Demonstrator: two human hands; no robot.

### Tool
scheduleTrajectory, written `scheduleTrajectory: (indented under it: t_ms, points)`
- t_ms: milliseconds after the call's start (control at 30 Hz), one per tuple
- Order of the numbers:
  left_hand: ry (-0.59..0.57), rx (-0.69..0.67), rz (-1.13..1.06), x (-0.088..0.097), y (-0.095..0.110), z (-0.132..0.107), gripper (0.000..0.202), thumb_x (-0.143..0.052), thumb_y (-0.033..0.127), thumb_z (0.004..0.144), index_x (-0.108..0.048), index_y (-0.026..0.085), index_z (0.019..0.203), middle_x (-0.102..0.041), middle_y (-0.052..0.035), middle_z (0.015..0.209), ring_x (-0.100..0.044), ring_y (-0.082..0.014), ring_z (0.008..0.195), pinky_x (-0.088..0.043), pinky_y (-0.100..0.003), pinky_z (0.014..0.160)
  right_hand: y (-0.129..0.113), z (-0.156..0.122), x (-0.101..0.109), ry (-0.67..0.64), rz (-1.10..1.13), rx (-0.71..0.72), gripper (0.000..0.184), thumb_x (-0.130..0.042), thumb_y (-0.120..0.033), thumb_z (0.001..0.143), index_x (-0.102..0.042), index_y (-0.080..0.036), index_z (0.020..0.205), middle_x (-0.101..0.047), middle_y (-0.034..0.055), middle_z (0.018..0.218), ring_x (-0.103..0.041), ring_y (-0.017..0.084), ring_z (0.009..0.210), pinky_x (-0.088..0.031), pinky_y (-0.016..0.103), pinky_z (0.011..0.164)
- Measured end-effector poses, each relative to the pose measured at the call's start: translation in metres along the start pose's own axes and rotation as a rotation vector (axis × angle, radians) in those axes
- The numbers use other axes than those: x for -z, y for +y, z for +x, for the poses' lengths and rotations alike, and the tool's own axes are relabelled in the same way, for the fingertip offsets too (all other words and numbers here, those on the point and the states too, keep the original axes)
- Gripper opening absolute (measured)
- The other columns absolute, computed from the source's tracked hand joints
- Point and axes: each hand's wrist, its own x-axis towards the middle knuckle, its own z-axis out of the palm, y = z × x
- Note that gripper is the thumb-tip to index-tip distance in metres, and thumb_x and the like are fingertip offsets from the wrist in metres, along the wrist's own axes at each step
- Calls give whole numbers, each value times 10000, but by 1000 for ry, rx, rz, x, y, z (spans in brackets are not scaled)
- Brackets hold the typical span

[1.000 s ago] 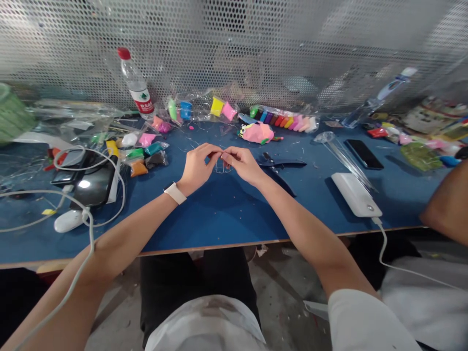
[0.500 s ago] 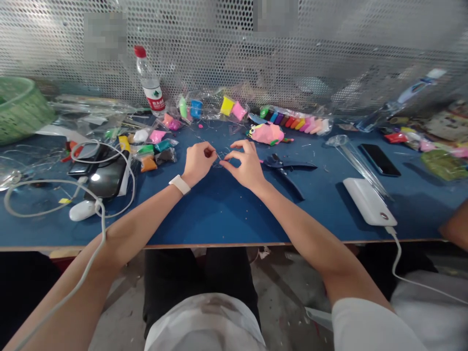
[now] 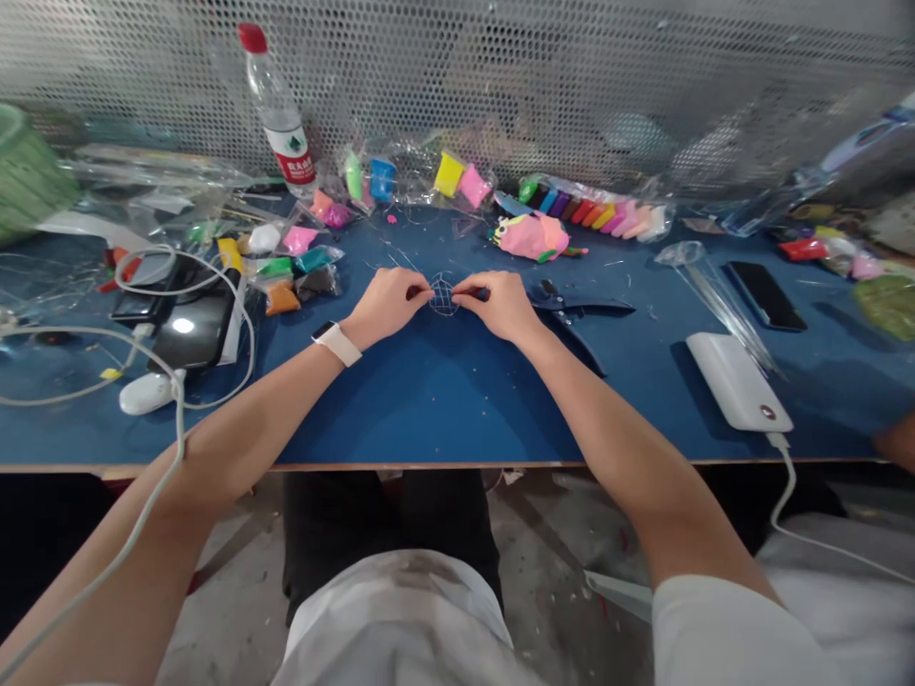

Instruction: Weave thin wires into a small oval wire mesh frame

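Note:
Between my two hands is a small round wire frame (image 3: 444, 294) with a grid of thin wires, held just above the blue table (image 3: 443, 410). My left hand (image 3: 392, 303) pinches its left edge between thumb and fingertips. On the opposite edge, my right hand (image 3: 500, 305) closes thumb and fingers in the same way. Dark-handled pliers (image 3: 582, 305) lie just right of my right hand, partly hidden by it. Behind them rests a pink clay figure (image 3: 533, 236) with an eye and green bits. A few loose wires lie beyond my left hand.
Clay packets (image 3: 282, 297), a black power bank (image 3: 192, 329) and looped white cable are at left. A water bottle (image 3: 286, 129) stands by the perforated metal screen (image 3: 457, 86). To the right are a phone (image 3: 766, 295), a white power bank (image 3: 740, 381) and another person's arm (image 3: 897, 443).
My hands have drawn level on both sides of the wire frame, which now shows its round grid clearly. My right fingers have closed in on its edge. The view has shifted slightly.

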Motion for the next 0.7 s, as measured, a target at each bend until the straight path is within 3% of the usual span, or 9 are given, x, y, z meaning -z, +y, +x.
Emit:
scheduleTrajectory:
  t_ms: [200,433,700]
  points:
    - [12,-87,32,-2,-9,3,294,-656,316,1079,-806,191,859,-799,-77,881,-690,-204,802,-547,-388,888,-8,-1,5,-1,-57,-12,133,-849,-303,1029,-944,-226,1082,-908,94,1047,-782,265,894,-567,422,903]
    - [74,-77,56,-11,-5,8,325,-637,293,1057,-712,195,757,-739,-56,800,-642,-194,761,-531,-386,856,-13,-1,1,38,-145,-20,222,-738,-336,1104,-916,-206,1083,-877,92,955,-779,272,872,-558,410,897]
    - [63,-109,80,-14,-4,11,284,-626,256,1059,-723,198,798,-736,-80,848,-695,-243,855,-548,-414,888,-24,-3,-6,63,-284,-42,213,-650,-255,1121,-859,-233,1158,-838,47,888,-743,258,839,-489,383,870]
